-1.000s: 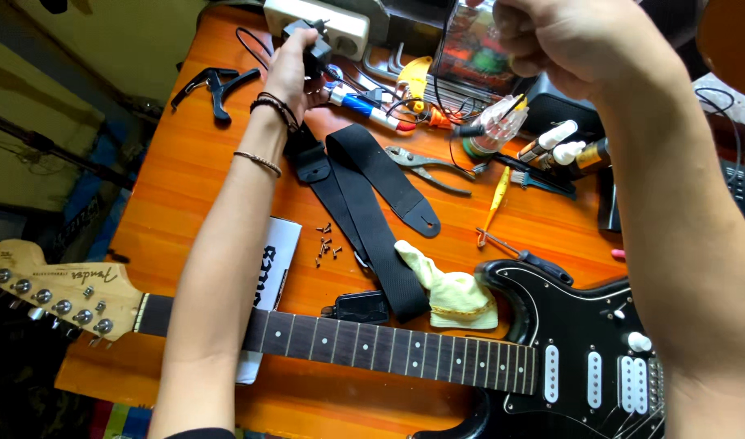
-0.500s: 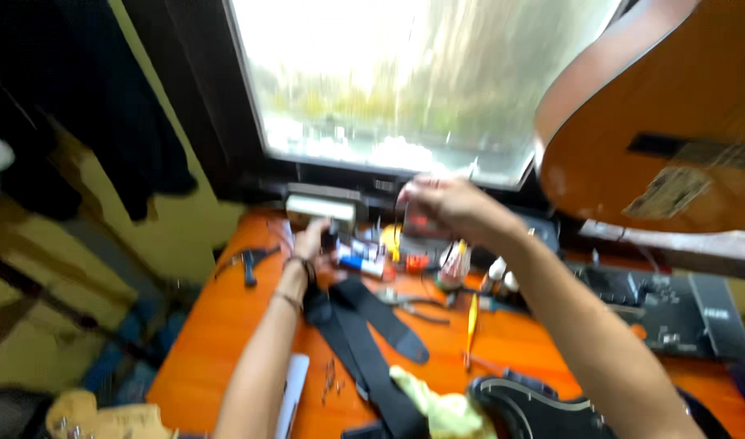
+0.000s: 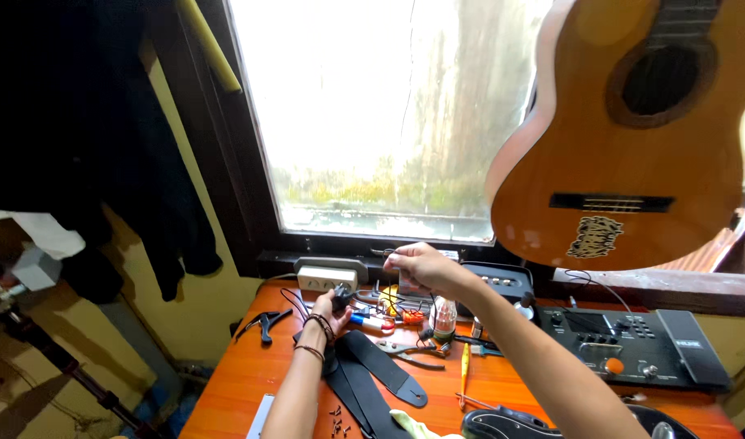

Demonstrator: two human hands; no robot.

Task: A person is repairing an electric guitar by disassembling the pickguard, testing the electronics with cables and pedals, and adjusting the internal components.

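Observation:
My left hand (image 3: 330,309) reaches to the back of the orange table (image 3: 242,378) and grips a small black plug (image 3: 341,291) just below a white power strip (image 3: 327,279). My right hand (image 3: 417,267) is raised above the table's back edge, its fingers pinched on a thin dark wire (image 3: 403,299) that hangs down toward a clutter of small tools. A black strap (image 3: 376,370) lies beside my left forearm. The black body of an electric guitar (image 3: 510,424) shows at the bottom edge.
An acoustic guitar (image 3: 632,138) hangs at the upper right before a bright window (image 3: 388,114). A black effects unit (image 3: 632,345) sits at the right. Pliers (image 3: 409,349), black cutters (image 3: 262,323), a yellow screwdriver (image 3: 464,374) and a clear bottle (image 3: 443,317) lie around. Dark clothes (image 3: 104,146) hang left.
The view has swung up from the table and electric guitar to the window and hanging guitar. My right hand has moved out toward the table's back. My left hand stays by the power strip.

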